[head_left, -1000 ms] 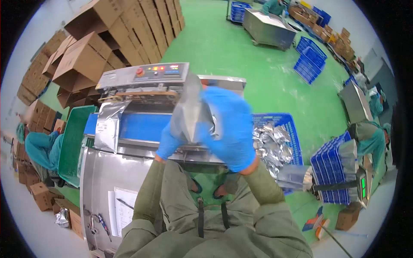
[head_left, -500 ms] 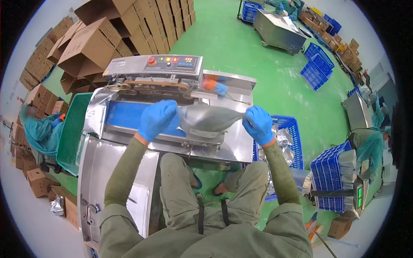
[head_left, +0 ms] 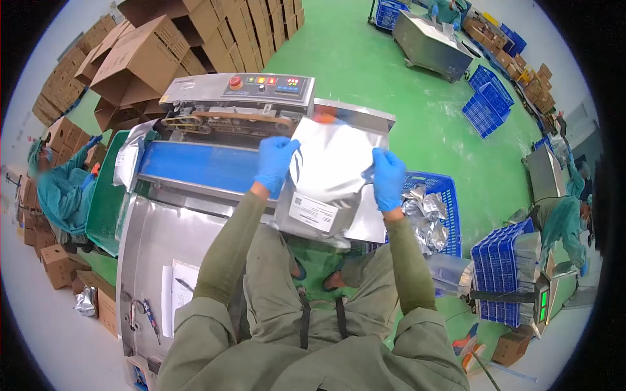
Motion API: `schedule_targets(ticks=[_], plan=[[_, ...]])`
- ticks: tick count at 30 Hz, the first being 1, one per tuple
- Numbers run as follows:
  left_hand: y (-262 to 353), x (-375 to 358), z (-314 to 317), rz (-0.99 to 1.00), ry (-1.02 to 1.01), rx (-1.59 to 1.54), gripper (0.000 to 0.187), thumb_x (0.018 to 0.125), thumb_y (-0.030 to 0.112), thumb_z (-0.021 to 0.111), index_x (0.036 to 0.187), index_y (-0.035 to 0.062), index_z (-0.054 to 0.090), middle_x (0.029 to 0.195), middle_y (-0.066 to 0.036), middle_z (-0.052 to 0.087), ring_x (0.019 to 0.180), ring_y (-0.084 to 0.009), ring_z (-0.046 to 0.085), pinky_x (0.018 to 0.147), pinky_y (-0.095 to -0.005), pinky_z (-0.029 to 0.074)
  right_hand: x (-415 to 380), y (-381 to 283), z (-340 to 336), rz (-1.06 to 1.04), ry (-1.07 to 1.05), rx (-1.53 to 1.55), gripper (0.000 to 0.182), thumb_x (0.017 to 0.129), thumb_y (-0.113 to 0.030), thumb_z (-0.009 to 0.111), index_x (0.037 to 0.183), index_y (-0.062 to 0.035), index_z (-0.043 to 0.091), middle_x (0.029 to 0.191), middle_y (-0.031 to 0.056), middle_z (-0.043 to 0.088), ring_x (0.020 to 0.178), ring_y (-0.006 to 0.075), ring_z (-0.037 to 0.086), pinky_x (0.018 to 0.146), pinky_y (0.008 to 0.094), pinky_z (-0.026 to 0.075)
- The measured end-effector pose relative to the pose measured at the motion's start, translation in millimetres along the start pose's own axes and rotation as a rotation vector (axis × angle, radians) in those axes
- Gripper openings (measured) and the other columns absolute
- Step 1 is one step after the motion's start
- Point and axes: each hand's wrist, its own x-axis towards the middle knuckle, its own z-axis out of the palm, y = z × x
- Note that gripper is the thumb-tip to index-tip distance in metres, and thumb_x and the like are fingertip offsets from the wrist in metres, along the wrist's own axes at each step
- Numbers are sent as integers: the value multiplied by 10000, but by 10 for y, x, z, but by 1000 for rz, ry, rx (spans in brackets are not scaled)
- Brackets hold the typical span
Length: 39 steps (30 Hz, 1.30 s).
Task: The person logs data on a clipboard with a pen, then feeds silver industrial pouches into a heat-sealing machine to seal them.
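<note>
A silver foil pouch [head_left: 336, 159] with a white printed label hangs between my two blue-gloved hands. My left hand [head_left: 276, 163] pinches its left edge near the top, and my right hand [head_left: 389, 179] grips the right edge. Just beyond stands a band sealing machine [head_left: 238, 98] with a red button and lit digits. Its blue conveyor belt [head_left: 195, 166] runs to the left of the pouch. At the belt's left end another silver pouch [head_left: 130, 156] leans over the edge of a green bin [head_left: 98, 221].
Right of me, a blue basket [head_left: 450, 195] holds several silver pouches. A steel table [head_left: 153, 247] with papers and a pen stands at left. Stacked cartons [head_left: 134, 62] rise behind the machine. Co-workers in green gowns [head_left: 62, 192] are at left, right and far back.
The pouch has turned from a flattened, sideways view to face me, showing its label. My left hand moved right, narrowing the gap between my hands. The pouch at the belt's end has shifted left.
</note>
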Motion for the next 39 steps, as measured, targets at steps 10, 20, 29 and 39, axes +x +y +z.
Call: schedule_targets(ticks=[10, 20, 29, 39], plan=[[-1079, 536, -181, -124, 126, -119, 171, 800, 127, 739, 698, 0, 689, 634, -26, 635, 554, -102, 522, 536, -301, 424, 459, 942, 478, -98, 18, -220, 358, 897, -222, 624, 689, 63, 561, 553, 69, 422, 587, 86, 375, 521, 372, 351], [-2006, 933, -1414, -90, -21, -122, 300, 946, 242, 613, 1098, -4, 695, 1062, -79, 686, 948, -168, 613, 896, -330, 474, 552, 1536, 1336, -588, -76, -572, 151, 835, -165, 583, 732, -56, 606, 720, 173, 576, 709, 339, 578, 656, 452, 452], [-1172, 271, -2616, 190, -6, 633, 414, 1055, 229, 409, 1319, -59, 546, 1260, -165, 602, 1148, -249, 581, 950, -355, 485, -123, 1090, -1116, 162, 79, -529, 281, 878, -261, 633, 921, 12, 682, 878, 156, 691, 777, 286, 643, 717, 402, 504], [-407, -1064, -1514, 378, 578, 739, 392, 1044, 268, 458, 1198, -55, 617, 1188, -190, 628, 1078, -310, 588, 978, -381, 455, -1756, 1673, -5132, 500, 181, -1639, 254, 775, -298, 643, 846, -63, 706, 774, 143, 689, 714, 323, 628, 844, 463, 394]])
